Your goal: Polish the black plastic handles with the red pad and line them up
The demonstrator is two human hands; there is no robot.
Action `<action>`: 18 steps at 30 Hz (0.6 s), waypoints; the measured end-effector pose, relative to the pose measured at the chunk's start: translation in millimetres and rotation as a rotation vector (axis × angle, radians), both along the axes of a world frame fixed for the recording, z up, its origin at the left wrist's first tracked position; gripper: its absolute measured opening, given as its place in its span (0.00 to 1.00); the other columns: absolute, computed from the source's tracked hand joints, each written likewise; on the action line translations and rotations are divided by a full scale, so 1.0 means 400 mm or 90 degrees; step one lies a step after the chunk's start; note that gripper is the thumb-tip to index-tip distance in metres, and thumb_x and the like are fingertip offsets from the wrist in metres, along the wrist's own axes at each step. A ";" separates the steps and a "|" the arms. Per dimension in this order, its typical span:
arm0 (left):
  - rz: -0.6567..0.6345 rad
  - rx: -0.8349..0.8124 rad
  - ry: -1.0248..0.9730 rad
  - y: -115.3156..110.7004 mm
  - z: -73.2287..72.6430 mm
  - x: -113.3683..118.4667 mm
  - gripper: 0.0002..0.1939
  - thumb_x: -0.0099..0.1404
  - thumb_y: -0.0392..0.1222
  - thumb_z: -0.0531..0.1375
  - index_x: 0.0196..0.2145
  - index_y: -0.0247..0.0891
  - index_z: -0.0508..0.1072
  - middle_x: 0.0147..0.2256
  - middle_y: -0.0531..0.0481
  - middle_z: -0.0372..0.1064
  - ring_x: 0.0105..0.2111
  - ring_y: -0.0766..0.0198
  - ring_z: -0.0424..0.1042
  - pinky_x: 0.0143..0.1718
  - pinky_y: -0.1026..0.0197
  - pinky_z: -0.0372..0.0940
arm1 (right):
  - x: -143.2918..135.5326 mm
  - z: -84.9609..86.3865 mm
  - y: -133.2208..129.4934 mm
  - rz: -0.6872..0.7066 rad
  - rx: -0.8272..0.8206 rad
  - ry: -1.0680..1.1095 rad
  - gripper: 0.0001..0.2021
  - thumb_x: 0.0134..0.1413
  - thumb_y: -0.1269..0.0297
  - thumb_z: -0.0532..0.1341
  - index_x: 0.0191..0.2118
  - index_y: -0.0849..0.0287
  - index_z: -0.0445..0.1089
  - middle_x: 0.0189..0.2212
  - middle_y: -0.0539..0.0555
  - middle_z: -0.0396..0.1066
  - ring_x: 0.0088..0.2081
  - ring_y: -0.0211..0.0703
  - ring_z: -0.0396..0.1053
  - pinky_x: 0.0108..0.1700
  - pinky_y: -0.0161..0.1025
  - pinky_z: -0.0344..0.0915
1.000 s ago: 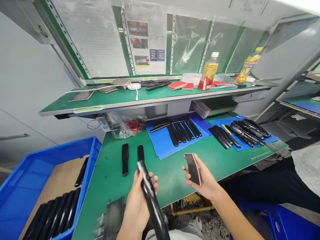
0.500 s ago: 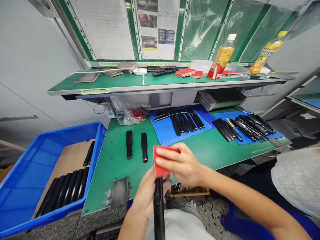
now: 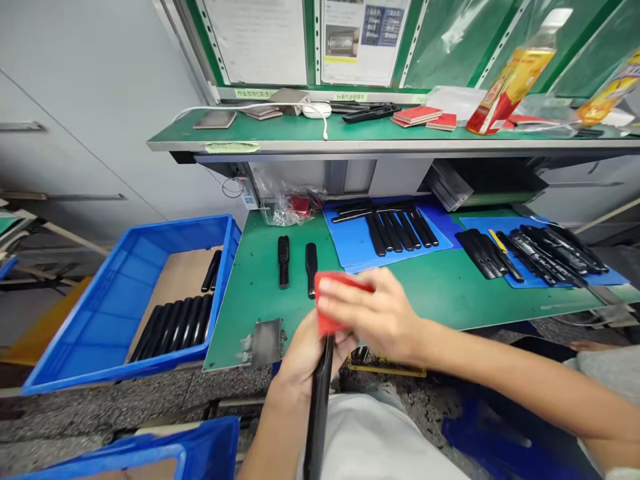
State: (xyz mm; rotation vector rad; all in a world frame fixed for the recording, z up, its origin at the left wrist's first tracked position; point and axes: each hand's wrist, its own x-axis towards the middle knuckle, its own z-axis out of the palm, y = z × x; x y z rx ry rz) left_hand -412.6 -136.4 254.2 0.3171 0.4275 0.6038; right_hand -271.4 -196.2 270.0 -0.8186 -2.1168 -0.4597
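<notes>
My left hand (image 3: 305, 353) is closed around a long, glossy black plastic handle piece (image 3: 319, 407), which slants down past my lap. With my right hand (image 3: 377, 310) I press a red sanding pad (image 3: 333, 323) flat over the far end of that piece, so its tip is hidden. The fingers of my right hand lie stretched across the pad. Just beyond the pad, a black handle piece (image 3: 311, 263) lies on the green table, and a second black piece (image 3: 283, 260) lies to its left.
A blue bin (image 3: 83, 333) at left holds a row of black pieces. Blue sheets (image 3: 350, 247) on the green table (image 3: 425, 293) carry more pieces. Above runs a shelf (image 3: 280, 137) with red pads (image 3: 417, 115) and a bottle (image 3: 517, 80). Another person's sleeve (image 3: 607, 373) shows at right.
My view has turned left and downward, so the bench appears shifted right and another blue bin shows at lower left. Both hands still hold the pad and the handle piece together.
</notes>
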 end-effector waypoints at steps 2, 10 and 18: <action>0.088 -0.016 -0.041 0.066 0.005 0.006 0.09 0.71 0.34 0.60 0.48 0.32 0.75 0.22 0.59 0.54 0.19 0.74 0.57 0.24 0.70 0.59 | -0.029 -0.033 -0.040 0.057 0.031 -0.008 0.18 0.68 0.62 0.51 0.49 0.44 0.79 0.58 0.39 0.72 0.41 0.37 0.69 0.36 0.38 0.65; 0.468 -0.077 0.058 0.221 -0.001 -0.043 0.23 0.72 0.65 0.47 0.35 0.41 0.59 0.30 0.50 0.64 0.23 0.67 0.63 0.19 0.68 0.59 | 0.037 -0.129 -0.122 -0.145 -0.235 0.419 0.29 0.62 0.67 0.55 0.69 0.47 0.59 0.70 0.53 0.55 0.59 0.48 0.65 0.55 0.47 0.67; 0.300 -0.184 -0.169 0.087 0.087 0.029 0.09 0.75 0.42 0.48 0.43 0.35 0.63 0.26 0.56 0.59 0.21 0.73 0.64 0.24 0.70 0.65 | -0.014 -0.150 -0.091 0.131 -0.507 1.057 0.31 0.56 0.54 0.46 0.62 0.60 0.63 0.63 0.65 0.65 0.46 0.52 0.73 0.46 0.51 0.73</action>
